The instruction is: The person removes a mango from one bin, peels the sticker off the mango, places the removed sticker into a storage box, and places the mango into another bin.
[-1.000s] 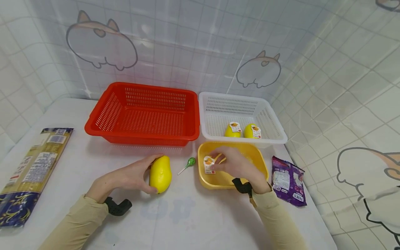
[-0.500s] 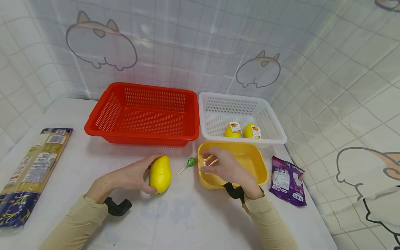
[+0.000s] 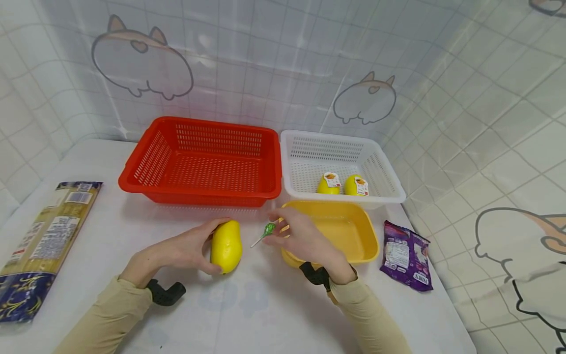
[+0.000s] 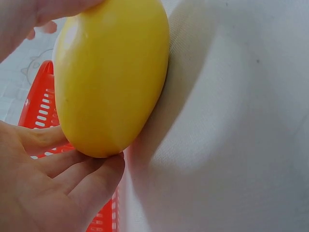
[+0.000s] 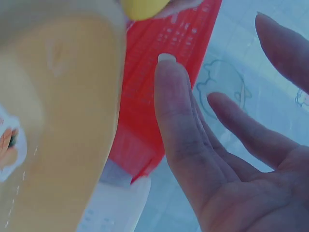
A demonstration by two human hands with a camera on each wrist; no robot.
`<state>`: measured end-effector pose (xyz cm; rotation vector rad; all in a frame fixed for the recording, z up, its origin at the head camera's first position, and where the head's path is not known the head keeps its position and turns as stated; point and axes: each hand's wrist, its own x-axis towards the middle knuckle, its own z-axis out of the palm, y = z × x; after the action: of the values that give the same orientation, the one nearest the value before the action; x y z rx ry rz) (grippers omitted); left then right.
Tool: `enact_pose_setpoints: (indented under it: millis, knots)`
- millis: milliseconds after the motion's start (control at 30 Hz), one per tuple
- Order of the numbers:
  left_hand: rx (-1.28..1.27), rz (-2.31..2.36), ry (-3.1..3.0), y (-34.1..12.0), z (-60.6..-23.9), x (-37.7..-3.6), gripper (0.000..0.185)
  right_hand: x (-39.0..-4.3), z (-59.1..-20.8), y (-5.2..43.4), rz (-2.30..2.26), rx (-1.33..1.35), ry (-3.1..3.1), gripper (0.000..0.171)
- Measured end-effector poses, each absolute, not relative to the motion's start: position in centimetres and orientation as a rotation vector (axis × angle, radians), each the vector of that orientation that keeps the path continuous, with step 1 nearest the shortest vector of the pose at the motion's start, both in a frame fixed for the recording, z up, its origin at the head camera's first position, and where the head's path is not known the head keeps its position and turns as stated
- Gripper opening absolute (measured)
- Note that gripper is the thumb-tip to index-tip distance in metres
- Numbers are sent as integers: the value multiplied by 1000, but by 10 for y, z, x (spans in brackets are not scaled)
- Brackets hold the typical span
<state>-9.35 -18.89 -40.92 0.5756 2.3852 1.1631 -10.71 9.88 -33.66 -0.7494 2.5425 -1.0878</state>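
My left hand [image 3: 185, 251] grips a yellow mango [image 3: 227, 247] lying on the white table, thumb at its near end and fingers at its far end. In the left wrist view, fingertips [image 4: 113, 166] curl against the end of the mango [image 4: 113, 77]. My right hand [image 3: 305, 238] hovers over the left rim of a yellow basin [image 3: 353, 241], fingers apart. Its fingertips overlap a green lollipop [image 3: 269, 229] with a white stick. Nothing sits between the fingers in the right wrist view, where a fruit-picture label [image 5: 9, 145] shows inside the basin.
Behind stand a red basket [image 3: 212, 199] and a white basket [image 3: 345, 197] holding two yellow fruits [image 3: 328, 184] with labels. A pasta packet [image 3: 55, 236] lies at far left, a purple snack bag [image 3: 406, 255] at right. Tile-patterned walls enclose the table.
My right hand has moved left from inside the basin, past the label there, to its left rim by the lollipop. My left hand and the mango have stayed put.
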Motion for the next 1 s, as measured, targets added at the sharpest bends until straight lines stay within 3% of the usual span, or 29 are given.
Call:
enact_pose_setpoints:
  millis: [433, 1000]
  knots:
    - [568, 1169, 2386, -189, -410, -94, 110, -107, -345, 67, -1070, -733, 2454, 63]
    - [586, 1151, 2406, -189, -410, -95, 112, -108, -373, 45, -1122, -762, 2381, 70]
